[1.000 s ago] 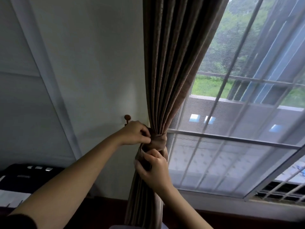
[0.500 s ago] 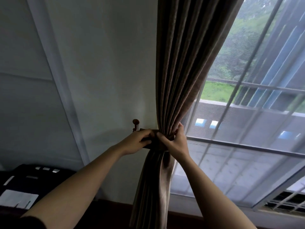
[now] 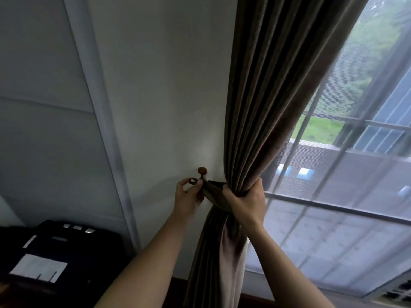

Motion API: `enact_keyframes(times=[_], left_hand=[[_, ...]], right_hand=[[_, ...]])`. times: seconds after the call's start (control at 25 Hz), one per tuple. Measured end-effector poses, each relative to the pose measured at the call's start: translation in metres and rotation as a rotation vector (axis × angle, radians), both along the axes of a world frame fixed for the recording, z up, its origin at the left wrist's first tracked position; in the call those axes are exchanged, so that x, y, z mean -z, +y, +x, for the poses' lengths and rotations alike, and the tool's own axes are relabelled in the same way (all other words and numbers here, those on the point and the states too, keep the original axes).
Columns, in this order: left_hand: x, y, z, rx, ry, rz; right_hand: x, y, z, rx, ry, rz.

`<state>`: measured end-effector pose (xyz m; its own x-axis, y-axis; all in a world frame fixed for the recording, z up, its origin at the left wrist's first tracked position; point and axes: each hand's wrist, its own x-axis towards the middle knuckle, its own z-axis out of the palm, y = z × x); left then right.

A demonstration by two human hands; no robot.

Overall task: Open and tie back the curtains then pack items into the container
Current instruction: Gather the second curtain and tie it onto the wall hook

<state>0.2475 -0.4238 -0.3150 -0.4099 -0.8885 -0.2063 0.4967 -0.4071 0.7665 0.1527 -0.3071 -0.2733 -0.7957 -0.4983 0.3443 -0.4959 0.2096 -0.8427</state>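
A brown pleated curtain [image 3: 262, 103] hangs beside a pale wall [image 3: 160, 85], its folds gathered into a tight waist at mid-height and falling loose again toward the dark baseboard [image 3: 178, 283]. A matching brown tieback [image 3: 213, 190] wraps the gathered cloth and stretches left toward a round-knobbed wooden hook [image 3: 202, 171] fixed to the wall. The person's right hand [image 3: 244, 200] is clamped around the bunched curtain and band, fingers closed over the pleats. The left hand [image 3: 188, 194] pinches the tieback's looped end between thumb and fingertips just below the hook's knob; whether the loop is over the hook cannot be told. To the right, a mesh-screened window [image 3: 333, 174] with grey bars shows grass and trees outside. At lower left sits a black machine [image 3: 57, 252] with silver buttons and a white sheet [image 3: 37, 267]; a small label on it is too blurred to read.
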Motion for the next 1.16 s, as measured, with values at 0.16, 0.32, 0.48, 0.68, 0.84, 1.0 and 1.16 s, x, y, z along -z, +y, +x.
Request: enact_keyframes(times=[0.16,0.32,0.48,0.68,0.84,1.0,1.16], left_hand=[[0.006,-0.007,-0.022,-0.176,-0.318,-0.037],[0.005,-0.007,-0.025,-0.130,-0.660,-0.273],[0.001,-0.013,-0.022,-0.054,-0.809,-0.411],[-0.002,-0.023,-0.023,0.019,-0.748,-0.359],[0.007,-0.029,-0.028,-0.012,-0.711,-0.243],[0.018,-0.032,-0.034,-0.045,-0.647,-0.111],[0.024,-0.035,-0.032,-0.075,-0.751,-0.186]], right_hand=[[-0.003,-0.014,0.005,0.078,0.019,0.049],[-0.001,-0.018,0.007,0.090,0.035,0.055],[0.000,-0.021,0.008,0.091,0.064,0.074],[0.000,-0.025,0.009,0.107,0.067,0.083],[-0.001,-0.025,0.008,0.111,0.063,0.099],[-0.002,-0.027,0.008,0.114,0.059,0.102],[-0.001,-0.029,0.007,0.099,0.063,0.099]])
